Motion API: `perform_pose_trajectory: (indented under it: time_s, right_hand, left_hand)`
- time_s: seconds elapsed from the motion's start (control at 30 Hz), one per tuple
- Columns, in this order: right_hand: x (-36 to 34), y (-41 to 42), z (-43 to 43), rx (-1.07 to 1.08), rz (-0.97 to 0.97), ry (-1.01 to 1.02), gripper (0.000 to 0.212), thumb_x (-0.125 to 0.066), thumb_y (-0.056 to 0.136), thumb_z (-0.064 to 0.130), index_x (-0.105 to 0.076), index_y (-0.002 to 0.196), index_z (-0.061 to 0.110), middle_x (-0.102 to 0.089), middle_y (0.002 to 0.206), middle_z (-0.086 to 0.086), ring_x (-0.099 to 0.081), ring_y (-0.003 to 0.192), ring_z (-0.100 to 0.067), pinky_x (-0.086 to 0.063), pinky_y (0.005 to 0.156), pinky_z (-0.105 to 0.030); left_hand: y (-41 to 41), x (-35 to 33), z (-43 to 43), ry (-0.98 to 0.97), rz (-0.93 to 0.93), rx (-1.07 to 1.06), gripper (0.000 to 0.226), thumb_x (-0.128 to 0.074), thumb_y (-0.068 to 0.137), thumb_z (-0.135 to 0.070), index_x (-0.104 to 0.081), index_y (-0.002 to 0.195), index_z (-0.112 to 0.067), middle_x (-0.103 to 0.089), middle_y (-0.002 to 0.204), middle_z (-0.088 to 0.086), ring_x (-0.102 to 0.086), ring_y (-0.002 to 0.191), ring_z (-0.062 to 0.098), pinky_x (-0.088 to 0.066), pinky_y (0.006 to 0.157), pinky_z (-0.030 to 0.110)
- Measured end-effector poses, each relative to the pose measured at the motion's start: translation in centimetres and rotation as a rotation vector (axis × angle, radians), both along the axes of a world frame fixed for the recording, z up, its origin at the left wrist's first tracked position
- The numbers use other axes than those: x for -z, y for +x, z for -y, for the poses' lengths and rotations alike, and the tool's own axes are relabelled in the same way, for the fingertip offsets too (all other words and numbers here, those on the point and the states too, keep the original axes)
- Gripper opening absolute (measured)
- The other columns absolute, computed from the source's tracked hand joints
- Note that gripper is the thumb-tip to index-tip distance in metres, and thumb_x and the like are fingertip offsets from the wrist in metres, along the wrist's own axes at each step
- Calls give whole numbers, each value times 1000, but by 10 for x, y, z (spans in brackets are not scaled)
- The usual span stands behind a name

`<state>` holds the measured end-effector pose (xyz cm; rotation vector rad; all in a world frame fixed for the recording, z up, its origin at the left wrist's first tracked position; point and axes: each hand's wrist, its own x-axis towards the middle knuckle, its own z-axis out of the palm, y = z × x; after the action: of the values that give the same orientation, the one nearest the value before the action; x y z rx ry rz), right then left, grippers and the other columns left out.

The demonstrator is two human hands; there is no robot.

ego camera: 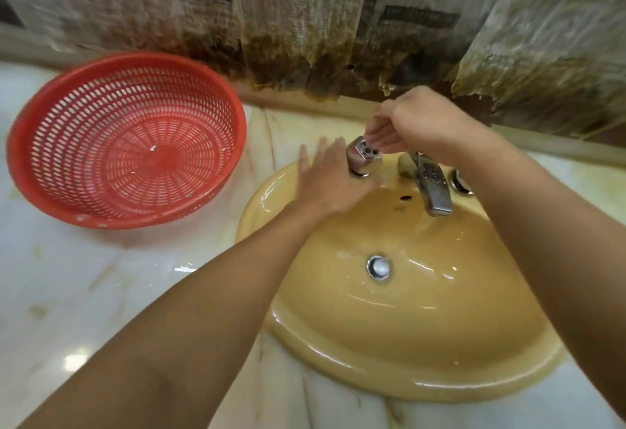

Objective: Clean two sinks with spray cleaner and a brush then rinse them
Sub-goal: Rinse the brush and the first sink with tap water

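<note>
A yellow oval sink [406, 354] is set into a pale marble counter, wet, with a chrome drain [378, 267] in its bowl. Water runs from the chrome spout [432, 188] at the back. My left hand [330, 179] lies flat with straight fingers on the sink's back rim, just left of the chrome tap knob [365, 157]. My right hand [411, 123] hovers over that knob, fingertips bent down at its top; whether they grip it is unclear. No spray bottle or brush is in view.
A red plastic colander basket [125, 140] sits tilted on the counter [84, 293] to the left. Stained, peeling newspaper [305, 29] covers the wall behind. A bare chrome fitting [461, 183] stands right of the spout.
</note>
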<state>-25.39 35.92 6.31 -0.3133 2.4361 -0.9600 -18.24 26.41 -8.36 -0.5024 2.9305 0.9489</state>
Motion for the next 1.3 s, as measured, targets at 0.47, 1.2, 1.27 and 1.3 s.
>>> perform_pose_trajectory:
  time_s: [0.47, 1.2, 1.27, 1.3]
  right_hand:
    - [118, 57, -107, 1168, 814, -978, 23, -43, 102, 19, -57, 89, 6, -60, 76, -7, -57, 69, -18, -48, 62, -27]
    - [43, 35, -18, 133, -88, -221, 38, -52, 87, 32, -75, 81, 2, -75, 86, -15, -71, 90, -32, -58, 84, -54]
    - [61, 62, -34, 259, -1, -420, 29, -54, 94, 23, -77, 85, 8, -77, 91, -10, -73, 93, -24, -60, 84, -41]
    - [74, 75, -44, 312, 91, -481, 27, -52, 98, 18, -76, 91, 7, -77, 94, -9, -74, 94, -24, -60, 84, -37]
  left_hand:
    - [-18, 5, -7, 9, -396, 184, 63, -52, 101, -46, -41, 151, -7, -46, 153, 9, -43, 140, 25, -36, 113, 35]
    - [63, 21, 38, -495, -18, 280, 64, -13, 104, -52, -7, 162, -26, 1, 170, -2, 8, 156, 19, 3, 126, 45]
    - [68, 21, 38, -458, -40, 268, 63, -15, 105, -49, -10, 163, -23, -1, 170, -2, 7, 156, 18, 4, 127, 43]
    - [72, 21, 39, -443, -52, 260, 63, -17, 105, -47, -11, 163, -22, -2, 170, -2, 6, 156, 17, 4, 127, 42]
